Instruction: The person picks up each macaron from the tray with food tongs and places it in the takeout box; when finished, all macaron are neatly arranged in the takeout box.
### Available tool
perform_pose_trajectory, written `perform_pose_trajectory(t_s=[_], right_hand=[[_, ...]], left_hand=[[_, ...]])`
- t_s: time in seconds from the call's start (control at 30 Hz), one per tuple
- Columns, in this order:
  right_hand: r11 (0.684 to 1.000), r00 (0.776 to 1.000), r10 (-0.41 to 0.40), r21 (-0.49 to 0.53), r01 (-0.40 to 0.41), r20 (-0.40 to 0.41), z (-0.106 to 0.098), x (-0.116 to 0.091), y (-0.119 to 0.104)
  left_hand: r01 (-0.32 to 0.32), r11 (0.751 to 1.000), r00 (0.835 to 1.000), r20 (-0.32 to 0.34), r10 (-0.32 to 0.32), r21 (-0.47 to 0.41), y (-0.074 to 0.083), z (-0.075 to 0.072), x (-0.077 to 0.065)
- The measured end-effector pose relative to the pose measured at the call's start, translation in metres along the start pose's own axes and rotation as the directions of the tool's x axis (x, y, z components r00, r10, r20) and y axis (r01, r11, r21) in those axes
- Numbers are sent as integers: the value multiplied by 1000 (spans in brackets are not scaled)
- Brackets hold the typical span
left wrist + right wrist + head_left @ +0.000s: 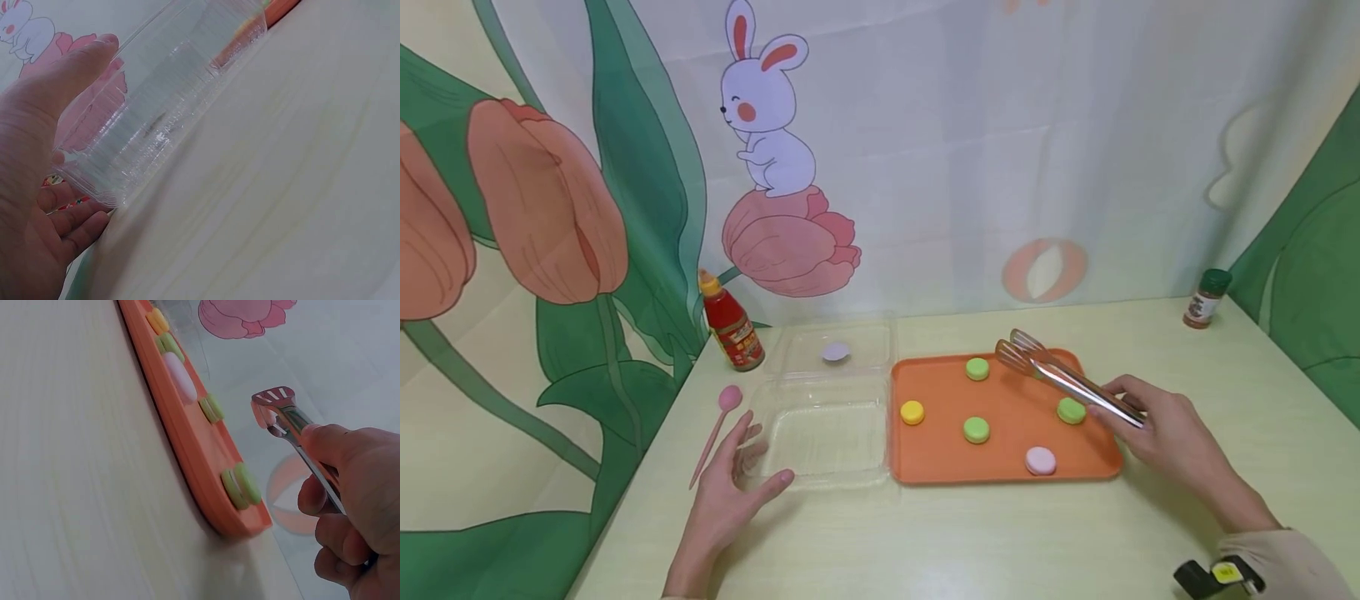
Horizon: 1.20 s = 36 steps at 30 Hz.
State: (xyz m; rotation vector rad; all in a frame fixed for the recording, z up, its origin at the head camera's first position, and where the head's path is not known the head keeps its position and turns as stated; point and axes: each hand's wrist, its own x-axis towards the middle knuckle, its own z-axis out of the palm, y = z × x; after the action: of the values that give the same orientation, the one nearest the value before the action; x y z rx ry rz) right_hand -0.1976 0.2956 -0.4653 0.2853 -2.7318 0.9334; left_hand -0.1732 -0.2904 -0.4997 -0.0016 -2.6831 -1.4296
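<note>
My right hand (1172,429) holds metal tongs (1078,385), their slotted heads apart above the far right of an orange tray (940,462). Green macarons (976,430), a yellow macaron (912,412) and a pink macaron (1041,461) lie on this tray; one green macaron is partly hidden behind the tongs. At the left front corner of a clear plastic container (827,429), my left hand (722,492) is spread with its thumb apart from the fingers. In the left wrist view the thumb (81,69) reaches along the container's rim and the other fingers lie by its corner.
The container's lid (797,350) is folded back, with a small pale oval piece (836,352) on it. A pink spoon (718,425) and a red sauce bottle (733,329) are at the left. A green-capped spice jar (1207,298) stands far right. A printed curtain (925,167) hangs behind.
</note>
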Motion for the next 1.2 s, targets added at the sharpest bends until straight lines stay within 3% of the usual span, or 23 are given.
perform_pose_trajectory(t_s=[0.2, 0.47, 0.77, 0.9, 1.2], right_hand=[[999, 999, -33, 37, 34, -19, 4, 4, -15], [992, 997, -64, 113, 60, 32, 13, 18, -46], [947, 966, -256, 208, 246, 21, 40, 38, -88], [937, 955, -288, 228, 267, 68, 52, 46, -110], [939, 935, -281, 262, 221, 216, 79, 61, -157]], left_hand=[[8, 1000, 1000, 8, -8, -16, 2, 2, 1], [30, 1000, 999, 11, -30, 2, 4, 1, 2], [46, 999, 999, 12, -46, 8, 3, -1, 1], [40, 999, 999, 13, -40, 2, 2, -1, 1], [54, 998, 998, 11, -54, 13, 4, -1, 2]])
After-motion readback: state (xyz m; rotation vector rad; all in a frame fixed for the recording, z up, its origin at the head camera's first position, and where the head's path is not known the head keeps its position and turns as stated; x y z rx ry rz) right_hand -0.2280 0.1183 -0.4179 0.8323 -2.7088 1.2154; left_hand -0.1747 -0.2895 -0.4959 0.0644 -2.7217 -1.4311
